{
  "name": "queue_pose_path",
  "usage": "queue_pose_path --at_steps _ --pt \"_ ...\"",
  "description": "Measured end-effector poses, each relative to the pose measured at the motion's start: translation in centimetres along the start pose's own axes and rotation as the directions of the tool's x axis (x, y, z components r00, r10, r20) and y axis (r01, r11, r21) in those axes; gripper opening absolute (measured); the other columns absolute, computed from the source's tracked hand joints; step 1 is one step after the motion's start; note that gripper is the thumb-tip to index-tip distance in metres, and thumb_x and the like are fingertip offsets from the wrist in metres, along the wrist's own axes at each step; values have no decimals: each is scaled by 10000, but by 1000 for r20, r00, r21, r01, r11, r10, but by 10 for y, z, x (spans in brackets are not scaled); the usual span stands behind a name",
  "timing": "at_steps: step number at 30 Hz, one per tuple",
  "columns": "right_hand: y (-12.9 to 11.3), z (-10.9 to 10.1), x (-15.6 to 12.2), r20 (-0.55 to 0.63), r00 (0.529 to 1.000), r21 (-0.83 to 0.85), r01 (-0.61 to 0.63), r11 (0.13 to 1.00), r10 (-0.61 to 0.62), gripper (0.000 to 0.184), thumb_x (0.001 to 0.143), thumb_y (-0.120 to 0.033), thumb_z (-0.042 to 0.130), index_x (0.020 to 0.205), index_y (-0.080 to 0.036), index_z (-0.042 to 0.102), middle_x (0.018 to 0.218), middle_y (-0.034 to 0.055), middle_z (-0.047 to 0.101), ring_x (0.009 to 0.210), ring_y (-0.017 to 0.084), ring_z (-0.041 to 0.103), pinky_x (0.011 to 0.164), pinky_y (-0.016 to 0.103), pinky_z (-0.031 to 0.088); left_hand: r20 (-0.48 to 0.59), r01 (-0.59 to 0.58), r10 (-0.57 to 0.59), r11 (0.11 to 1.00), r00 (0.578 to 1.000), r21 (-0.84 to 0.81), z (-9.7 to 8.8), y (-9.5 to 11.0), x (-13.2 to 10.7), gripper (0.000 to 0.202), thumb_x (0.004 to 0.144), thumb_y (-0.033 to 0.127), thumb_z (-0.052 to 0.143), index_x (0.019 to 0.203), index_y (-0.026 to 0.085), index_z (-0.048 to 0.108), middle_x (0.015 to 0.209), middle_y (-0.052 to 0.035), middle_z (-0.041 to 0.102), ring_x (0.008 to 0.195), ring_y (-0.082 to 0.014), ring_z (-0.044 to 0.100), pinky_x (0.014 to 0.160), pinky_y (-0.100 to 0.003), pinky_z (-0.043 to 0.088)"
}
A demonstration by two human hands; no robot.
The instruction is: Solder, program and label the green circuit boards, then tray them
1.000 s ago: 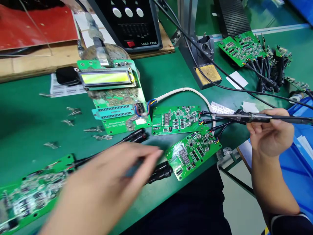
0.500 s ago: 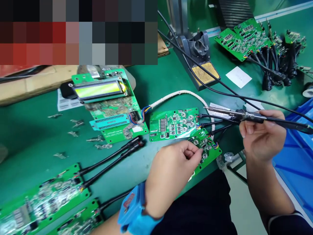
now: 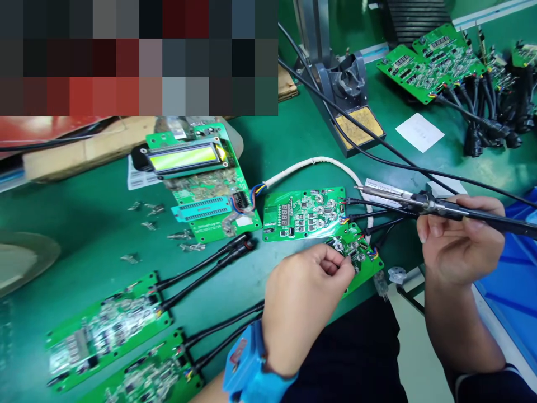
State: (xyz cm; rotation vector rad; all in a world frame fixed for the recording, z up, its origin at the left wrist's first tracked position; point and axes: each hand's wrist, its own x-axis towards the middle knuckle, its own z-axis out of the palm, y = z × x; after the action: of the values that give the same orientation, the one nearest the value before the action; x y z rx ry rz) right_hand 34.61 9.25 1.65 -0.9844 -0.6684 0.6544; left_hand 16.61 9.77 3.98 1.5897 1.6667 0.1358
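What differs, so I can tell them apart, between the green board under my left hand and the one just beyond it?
The green board under your left hand sits angled, mostly covered by the hand, its display hidden. The board beyond it lies squarer, in plain view, its digit display showing. Both are green with round components and black cables.

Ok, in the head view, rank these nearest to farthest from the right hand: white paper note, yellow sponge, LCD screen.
1. White paper note: beyond the right hand, toward the upper right.
2. Yellow sponge: farther up and left, in the iron stand.
3. LCD screen: farthest, well over to the left.
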Motion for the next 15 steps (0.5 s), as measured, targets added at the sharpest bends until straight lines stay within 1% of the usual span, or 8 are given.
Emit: queue_pose_path --at_steps 3,6,8,10,12,13,14,15 --pt "0 -1 0 4 1000 6 -4 1000 4 117 634 -169 513 739 -194 559 574 -40 531 385 94 407 318 233 343 -54 -10 7 999 998 -49 1 -3 -2 139 702 283 551 581 216 554 493 58 565 441 -104 512 442 -207 362" --pt "1 -1 1 22 1000 22 -8 1000 7 111 642 -163 516 741 -189 559 580 -34 533 389 96 415 321 235 346 -96 -55 36 979 995 -197 0 -10 -6 173 725 305 549 590 207 503 483 62 524 428 -89 489 425 -193 369" --pt "1 -2 1 32 999 25 -1 1000 0 117 646 -153 512 746 -187 563 577 -31 538 390 100 418 321 238 348 -109 -84 54 955 993 -284 -4 -17 -10 193 744 330 555 610 203 498 501 52 534 439 -91 500 419 -191 386" --pt "1 -2 1 39 999 24 10 1000 -11 127 645 -145 505 746 -188 568 576 -26 550 388 104 414 316 242 346 -129 -108 67 932 989 -347 -10 -23 -15 172 761 333 555 659 200 516 561 27 582 498 -109 551 448 -198 432" --pt "0 -2 1 48 999 19 11 1000 -11 134 643 -144 500 743 -191 575 568 -24 552 388 108 410 313 245 344 -196 -148 74 906 978 -396 -19 -31 -21 110 767 309 562 749 205 531 664 8 633 590 -126 604 521 -214 492" --pt "0 -2 1 54 999 12 8 1000 -9 135 643 -145 500 742 -193 579 560 -26 547 388 109 410 314 245 344 -246 -171 72 896 966 -410 -24 -36 -24 82 769 286 562 793 215 528 723 6 646 638 -130 620 569 -224 515" --pt "0 -2 1 61 998 4 5 1000 -5 136 646 -148 500 743 -195 582 551 -28 537 387 110 410 314 246 343 -309 -194 65 891 949 -411 -31 -41 -26 72 768 256 562 822 229 522 769 13 648 677 -130 627 610 -231 528" --pt "-1 -2 2 66 998 -6 1 1000 -1 137 647 -149 500 743 -198 585 544 -32 527 387 111 410 314 247 343 -386 -224 60 890 921 -397 -37 -47 -29 81 763 223 560 828 244 516 789 24 640 705 -128 626 638 -235 531"
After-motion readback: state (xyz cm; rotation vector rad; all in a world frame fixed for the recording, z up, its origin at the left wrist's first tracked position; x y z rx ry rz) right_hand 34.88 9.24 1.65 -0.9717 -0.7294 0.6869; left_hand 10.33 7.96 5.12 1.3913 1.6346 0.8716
